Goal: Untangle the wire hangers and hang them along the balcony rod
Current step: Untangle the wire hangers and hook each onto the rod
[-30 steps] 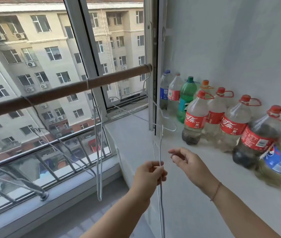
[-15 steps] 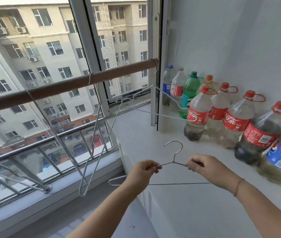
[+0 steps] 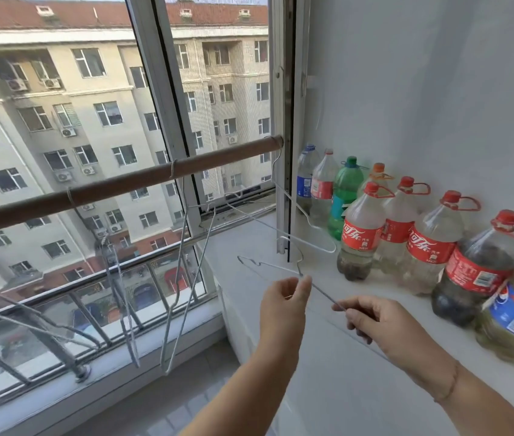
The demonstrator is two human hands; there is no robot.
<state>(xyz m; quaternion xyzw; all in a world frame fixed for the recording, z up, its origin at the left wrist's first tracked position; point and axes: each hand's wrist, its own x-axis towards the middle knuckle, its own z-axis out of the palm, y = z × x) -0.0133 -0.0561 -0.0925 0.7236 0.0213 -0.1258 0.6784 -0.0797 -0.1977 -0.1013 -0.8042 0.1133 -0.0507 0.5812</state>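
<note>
A thin white wire hanger (image 3: 276,266) is held flat over the white ledge, its hook pointing up near the window frame. My left hand (image 3: 285,302) pinches it at the neck below the hook. My right hand (image 3: 372,319) grips its sloping wire arm further right. The brown balcony rod (image 3: 117,185) runs across the window. Three hangers hang from it: one at the far right end (image 3: 299,209), one in the middle (image 3: 186,278), one further left (image 3: 120,294).
A row of several large plastic bottles (image 3: 422,243) with red, green and blue labels stands along the white wall on the ledge (image 3: 328,388). Metal window bars (image 3: 60,309) run outside the glass. The vertical window frame (image 3: 284,152) meets the rod's right end.
The held hanger went from hanging vertically in my left hand to lying level between both hands, then lifted and tilted toward the rod. The view tipped upward.
</note>
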